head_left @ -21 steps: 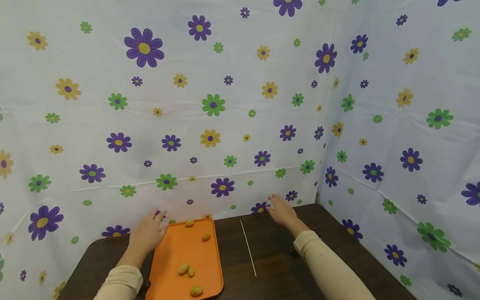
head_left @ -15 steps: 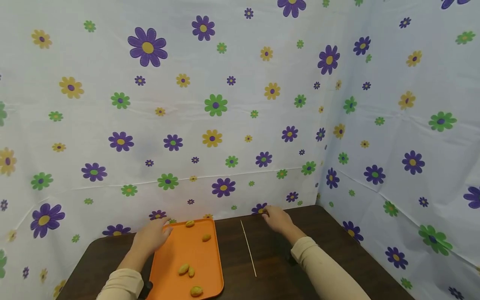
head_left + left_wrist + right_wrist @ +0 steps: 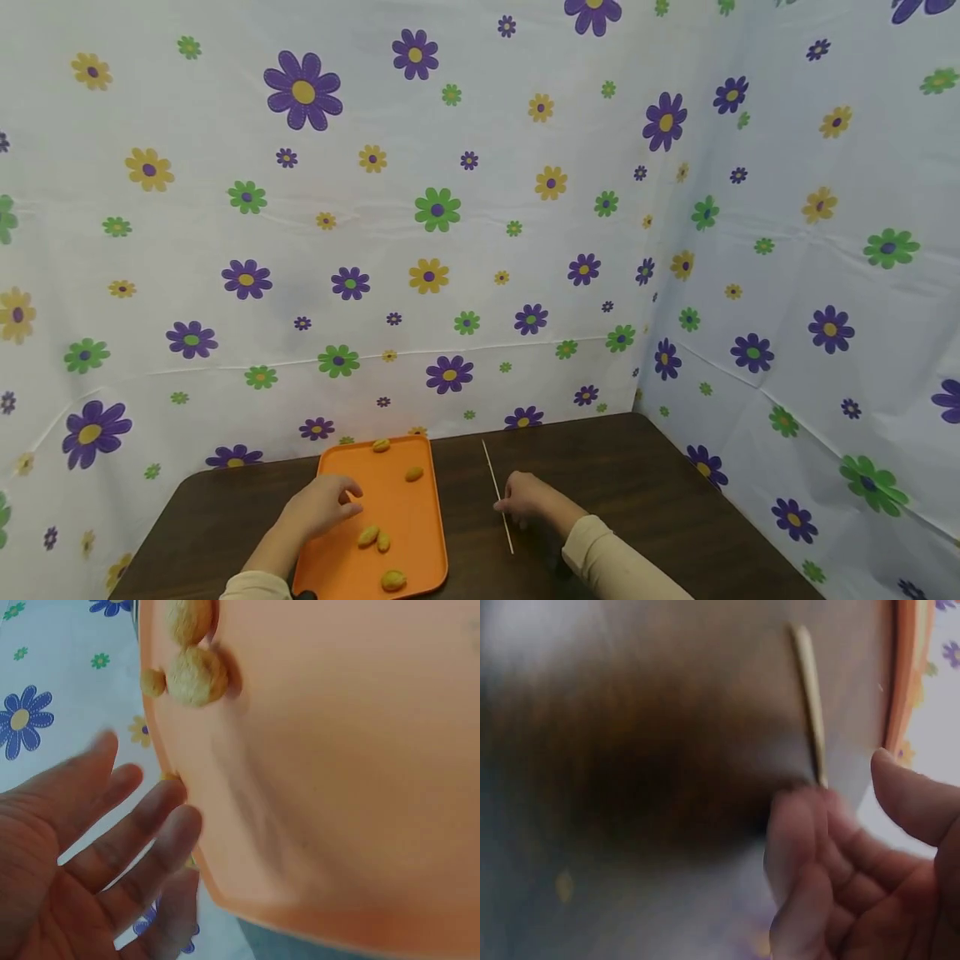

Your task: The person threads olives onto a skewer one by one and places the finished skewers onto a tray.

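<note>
A thin wooden skewer [image 3: 492,477] lies lengthwise on the dark table, right of an orange tray [image 3: 405,517]. My right hand [image 3: 528,497] is over its middle, fingertips right at it. In the right wrist view the thumb [image 3: 911,796] stands apart from the bent fingers [image 3: 799,832], with the skewer [image 3: 810,701] running down behind the fingertips. My left hand [image 3: 318,506] hovers above the tray's left side, fingers loosely bent and holding nothing. On the tray lie several small yellow-brown oval pieces, among them a front one [image 3: 393,581] and a pair near the middle [image 3: 367,536].
The dark wood-look table [image 3: 600,467] extends to the right of the skewer and left of the tray. A white flowered cloth [image 3: 465,250] hangs behind the table and along its right side.
My right hand has come down and left from the table's far edge to the skewer. My left hand has moved nearer and right, over the tray. The pieces and skewer stay put.
</note>
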A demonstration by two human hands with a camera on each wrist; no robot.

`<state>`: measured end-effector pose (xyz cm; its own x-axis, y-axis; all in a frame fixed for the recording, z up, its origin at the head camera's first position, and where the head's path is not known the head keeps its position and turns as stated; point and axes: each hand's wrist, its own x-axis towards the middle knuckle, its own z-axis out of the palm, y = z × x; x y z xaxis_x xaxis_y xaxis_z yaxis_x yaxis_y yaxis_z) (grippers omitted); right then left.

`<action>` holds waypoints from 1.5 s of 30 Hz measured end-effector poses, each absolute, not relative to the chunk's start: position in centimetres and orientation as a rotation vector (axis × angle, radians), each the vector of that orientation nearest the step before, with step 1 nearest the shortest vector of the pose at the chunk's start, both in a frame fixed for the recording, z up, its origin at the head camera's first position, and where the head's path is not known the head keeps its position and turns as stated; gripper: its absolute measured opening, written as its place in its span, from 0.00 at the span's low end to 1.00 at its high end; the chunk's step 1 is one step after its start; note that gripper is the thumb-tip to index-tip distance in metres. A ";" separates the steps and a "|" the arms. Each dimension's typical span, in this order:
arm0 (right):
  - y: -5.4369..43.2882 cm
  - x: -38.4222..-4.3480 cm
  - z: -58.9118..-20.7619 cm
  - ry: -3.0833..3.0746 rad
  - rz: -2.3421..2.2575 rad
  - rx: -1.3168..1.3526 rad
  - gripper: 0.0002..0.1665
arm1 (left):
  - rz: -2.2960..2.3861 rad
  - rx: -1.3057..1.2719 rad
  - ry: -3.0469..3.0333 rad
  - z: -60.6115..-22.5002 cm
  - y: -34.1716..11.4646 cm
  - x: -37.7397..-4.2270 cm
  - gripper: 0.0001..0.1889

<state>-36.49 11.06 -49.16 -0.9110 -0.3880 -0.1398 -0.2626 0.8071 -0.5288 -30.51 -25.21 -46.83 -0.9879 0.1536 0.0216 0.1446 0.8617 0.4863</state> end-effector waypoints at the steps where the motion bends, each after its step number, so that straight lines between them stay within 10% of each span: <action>1: 10.8 -36.2 -49.3 2.779 -0.723 -0.465 0.19 | 0.789 0.245 3.003 -47.1 -25.1 -30.4 0.09; 22: 8.0 -34.7 -50.0 3.101 -0.207 -0.124 0.13 | 0.707 0.227 3.003 -49.7 -23.7 -29.0 0.11; 45: 15.0 -38.2 -48.8 3.240 -1.110 -0.417 0.07 | 1.367 0.216 2.936 -49.8 -25.2 -30.1 0.11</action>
